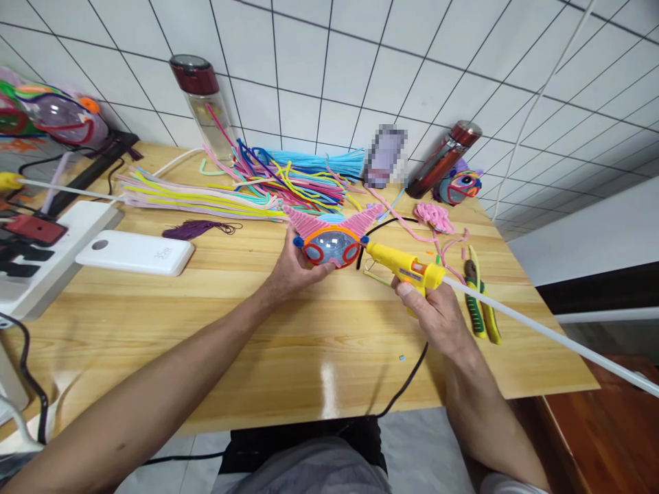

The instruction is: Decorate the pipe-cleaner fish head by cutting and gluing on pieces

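My left hand [297, 269] is closed around the left side of a small clear plastic craft figure [332, 243]. Pink pipe-cleaner ears stand up from it, with an orange band, red rings like eyes and blue balls at both sides. A yellow hot glue gun [399, 262] is gripped in my right hand [432, 309], its nozzle at the blue ball on the figure's right side; whether it touches I cannot tell. From the gun's rear a long white glue stick [546, 329] sticks out to the right.
Bundled pipe cleaners [206, 195] lie behind the figure. Green-and-yellow pliers [478, 302] rest at right, near a pink coil [435, 217]. A white power bank [134, 252] and power strip [62, 254] sit at left. A clear bottle [206, 103] and red flask [445, 158] stand behind.
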Motion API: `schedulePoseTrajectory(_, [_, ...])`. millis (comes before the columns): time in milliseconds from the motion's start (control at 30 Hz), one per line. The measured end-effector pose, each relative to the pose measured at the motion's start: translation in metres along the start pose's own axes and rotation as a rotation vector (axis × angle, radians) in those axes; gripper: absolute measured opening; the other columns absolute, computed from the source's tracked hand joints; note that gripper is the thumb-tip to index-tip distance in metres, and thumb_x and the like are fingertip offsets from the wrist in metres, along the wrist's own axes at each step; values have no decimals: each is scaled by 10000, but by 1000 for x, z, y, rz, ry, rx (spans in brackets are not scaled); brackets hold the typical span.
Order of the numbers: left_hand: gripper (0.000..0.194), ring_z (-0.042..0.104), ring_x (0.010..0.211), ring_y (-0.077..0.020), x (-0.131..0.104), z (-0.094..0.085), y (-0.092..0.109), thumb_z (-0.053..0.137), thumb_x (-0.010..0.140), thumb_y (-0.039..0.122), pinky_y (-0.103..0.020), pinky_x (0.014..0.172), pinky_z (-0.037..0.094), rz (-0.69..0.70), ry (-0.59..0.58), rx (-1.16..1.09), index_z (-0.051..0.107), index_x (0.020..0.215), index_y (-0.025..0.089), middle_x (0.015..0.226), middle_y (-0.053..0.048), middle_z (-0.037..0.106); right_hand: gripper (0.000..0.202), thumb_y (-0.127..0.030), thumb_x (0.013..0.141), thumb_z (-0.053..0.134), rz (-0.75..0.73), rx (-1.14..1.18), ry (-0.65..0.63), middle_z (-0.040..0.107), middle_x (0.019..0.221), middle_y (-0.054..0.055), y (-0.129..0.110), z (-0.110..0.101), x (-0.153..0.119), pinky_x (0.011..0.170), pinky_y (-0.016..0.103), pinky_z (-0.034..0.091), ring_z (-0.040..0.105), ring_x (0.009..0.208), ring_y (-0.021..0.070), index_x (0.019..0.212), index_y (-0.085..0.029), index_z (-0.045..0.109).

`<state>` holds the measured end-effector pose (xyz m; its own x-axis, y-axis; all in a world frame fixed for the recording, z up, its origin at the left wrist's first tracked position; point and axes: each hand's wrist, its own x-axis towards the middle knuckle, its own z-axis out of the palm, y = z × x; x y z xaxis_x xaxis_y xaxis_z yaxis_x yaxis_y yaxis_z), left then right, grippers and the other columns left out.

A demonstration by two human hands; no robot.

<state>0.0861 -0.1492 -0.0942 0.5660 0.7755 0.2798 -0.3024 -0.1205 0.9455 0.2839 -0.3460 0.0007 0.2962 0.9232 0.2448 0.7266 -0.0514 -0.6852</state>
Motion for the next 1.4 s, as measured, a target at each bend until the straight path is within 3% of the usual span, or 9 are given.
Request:
schedulePoseTrajectory(200, [1007,716,1342,-322,0,0,-1,952,741,614,-484,1147,612,3,-4,3,393,1496,252,1430,-177,675,411,-585,1023,549,30,-9,-17,665,789,33,0,1,1,705,382,511,604,720,228,909,-218,695])
schedulePoseTrajectory(433, [1249,690,1387,-348,-1,1,-3,981,702,590,-544,1206,565,-44,36,-31,243,1651,251,1489,-199,635,451,-621,1026,541,42,7,-13,653,794,32,1,1,0,694,371,500,595,725,224,928,-212,703])
schedulePoseTrajectory(600, [1317,654,1427,-371,-2,3,3,1000,681,572,-591,1271,494,-99,46,-81,203,1682,262,1526,-192,607,505,-670,1032,546,45,104,2,667,814,42,8,2,-4,692,366,505,599,716,212,923,-210,723])
schedulePoseTrajectory(733, [1201,672,1397,-354,0,2,5,989,698,578,-570,1241,526,-97,18,-76,281,1612,254,1469,-173,636,528,-715,1002,595,38,208,57,730,927,73,13,4,-9,696,369,543,641,757,224,1014,-214,759])
schedulePoseTrajectory(867, [1018,685,1373,-333,0,0,1,983,722,562,-528,1222,550,-39,21,7,403,1499,247,1446,-161,643,511,-705,990,616,24,199,58,744,893,71,11,5,-10,724,390,566,677,777,244,996,-220,774])
schedulePoseTrajectory(1167, [975,652,1410,-322,-8,-2,-12,1011,726,454,-500,1226,552,94,30,228,436,1488,258,1460,-152,629,366,-538,1040,585,-52,80,-38,728,819,42,-9,7,-3,747,370,546,676,760,228,925,-217,720])
schedulePoseTrajectory(1400, [935,680,1356,-325,-7,0,-6,985,765,440,-550,1196,575,84,22,287,419,1485,251,1452,-167,622,344,-502,1049,584,-79,68,-41,711,802,29,-7,8,-4,711,347,522,662,733,213,913,-216,718])
